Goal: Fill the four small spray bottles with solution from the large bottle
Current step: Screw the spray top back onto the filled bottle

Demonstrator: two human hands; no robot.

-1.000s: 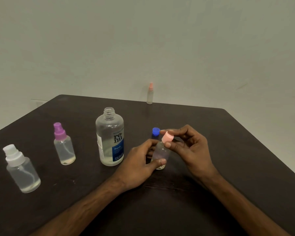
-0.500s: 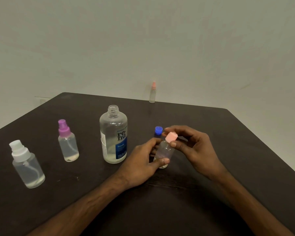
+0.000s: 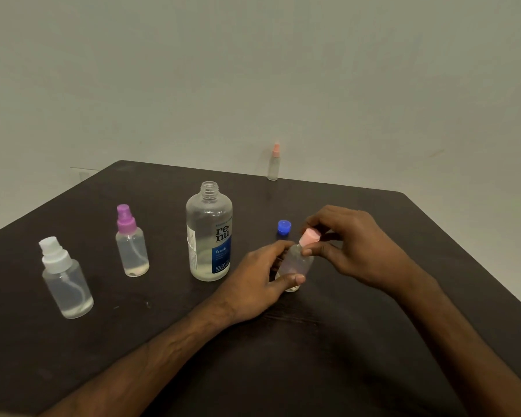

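Surface (image 3: 328, 350): dark, fills the lower half of the frame; everything stands on it.
Large bottle (image 3: 208, 233): centre, upright, neck open, a little solution at its base; it is just left of the left hand, the nearer hand for a pour.
Left hand (image 3: 262, 278): right of centre, fingers and thumb wrapped round the body of the small bottle.
Right hand (image 3: 352, 245): further right, fingertips pinching the pink cap (image 3: 309, 237).
White-topped spray bottle (image 3: 66, 281): lower left, upright, well apart from the hands.
Purple-topped spray bottle (image 3: 132, 245): between the white-topped one and the large bottle, upright.
Held small bottle (image 3: 297, 263): between the two hands, base on or just above the surface, long axis tilted with the top leaning right towards the right hand; whether the cap is going on or off I cannot tell.
Far small bottle (image 3: 273, 164): upper centre at the surface's back edge, upright, out of easy reach.
Blue cap (image 3: 284, 227): just behind the held bottle, between it and the large bottle; likely in the way of a sideways reach.
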